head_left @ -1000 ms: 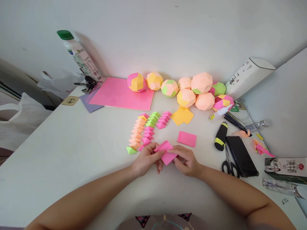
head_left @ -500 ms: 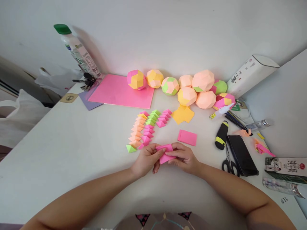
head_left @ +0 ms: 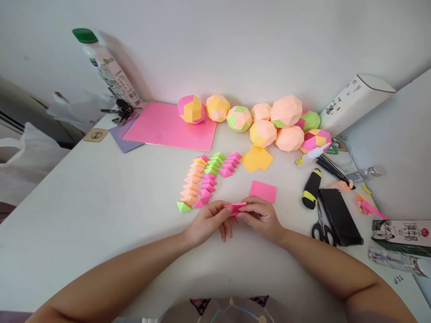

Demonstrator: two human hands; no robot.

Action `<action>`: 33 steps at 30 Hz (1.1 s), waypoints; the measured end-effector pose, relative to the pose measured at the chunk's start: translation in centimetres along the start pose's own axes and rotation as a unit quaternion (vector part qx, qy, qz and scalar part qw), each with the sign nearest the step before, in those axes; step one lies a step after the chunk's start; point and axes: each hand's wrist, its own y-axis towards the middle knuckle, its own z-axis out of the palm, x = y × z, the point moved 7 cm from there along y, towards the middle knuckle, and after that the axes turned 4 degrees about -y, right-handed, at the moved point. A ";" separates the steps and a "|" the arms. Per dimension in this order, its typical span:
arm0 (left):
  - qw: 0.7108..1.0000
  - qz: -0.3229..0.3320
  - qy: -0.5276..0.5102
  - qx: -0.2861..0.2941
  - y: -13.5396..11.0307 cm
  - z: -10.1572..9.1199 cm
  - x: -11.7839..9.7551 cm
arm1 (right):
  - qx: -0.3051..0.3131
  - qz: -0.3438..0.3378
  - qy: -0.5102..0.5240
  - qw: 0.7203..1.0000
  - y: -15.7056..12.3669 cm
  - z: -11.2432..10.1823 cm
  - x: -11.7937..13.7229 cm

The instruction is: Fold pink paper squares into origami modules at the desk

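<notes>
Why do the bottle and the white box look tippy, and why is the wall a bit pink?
Head view: the wide lens likely tilts the bottle and white box outward; the pink glow on the wall sits above the pink sheet, probably bounced light.

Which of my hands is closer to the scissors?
Right. The right hand is left of the scissors, pinching the pink paper; the left hand pinches it from farther left.

A plain white wall (head_left: 235, 40) fills the upper frame and meets a white table (head_left: 84, 215) spreading across the lower part. Soft, even light falls over both.
</notes>
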 end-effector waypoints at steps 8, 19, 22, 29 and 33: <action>1.000 -0.008 0.017 0.008 0.0 0.1 0.5 | -0.003 0.041 0.045 0.998 -0.3 0.1 -0.7; 0.999 -0.002 0.032 0.007 -0.1 0.2 0.8 | 0.022 0.131 0.166 0.977 -0.6 0.9 -2.1; 0.999 -0.006 0.032 0.002 0.0 0.2 0.9 | 0.019 0.133 0.165 0.977 -0.6 0.8 -2.0; 0.999 -0.015 0.033 -0.012 0.0 0.1 1.0 | 0.020 0.129 0.156 0.979 -0.4 0.8 -1.8; 0.999 -0.012 0.034 -0.009 0.0 0.1 1.0 | 0.017 0.122 0.153 0.981 -0.4 0.7 -1.6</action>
